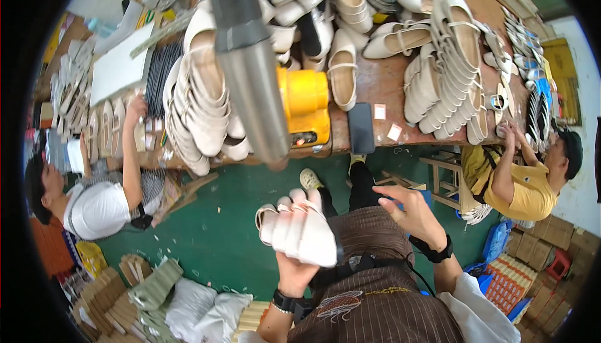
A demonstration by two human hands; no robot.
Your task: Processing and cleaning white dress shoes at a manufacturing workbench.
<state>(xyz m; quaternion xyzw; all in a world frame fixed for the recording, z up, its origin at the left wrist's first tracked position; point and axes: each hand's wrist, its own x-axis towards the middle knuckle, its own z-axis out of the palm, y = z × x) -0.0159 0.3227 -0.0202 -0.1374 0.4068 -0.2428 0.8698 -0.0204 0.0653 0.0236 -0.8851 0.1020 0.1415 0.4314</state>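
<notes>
In front of my lap, my left hand [295, 275] is closed around a cream shoe [316, 243], with fingertips showing at its upper edge. Glare washes out much of the shoe's surface. My right hand [410, 215] is to the right of it, above my brown apron, with thumb and fingers apart and nothing in it. Ahead of the shoe hangs a grey metal tube [253, 86] with a dark upper part. Just behind that tube, a yellow device [307, 108] stands at the near edge of the wooden workbench [385, 92].
Nested stacks of cream strapped shoes [200, 96] [447, 67] stand left and right on the bench. A dark phone [360, 127] lies at its edge. Co-workers sit at the left [100, 208] and right [526, 186]. Behind are white sacks [194, 308] and cardboard boxes [544, 243].
</notes>
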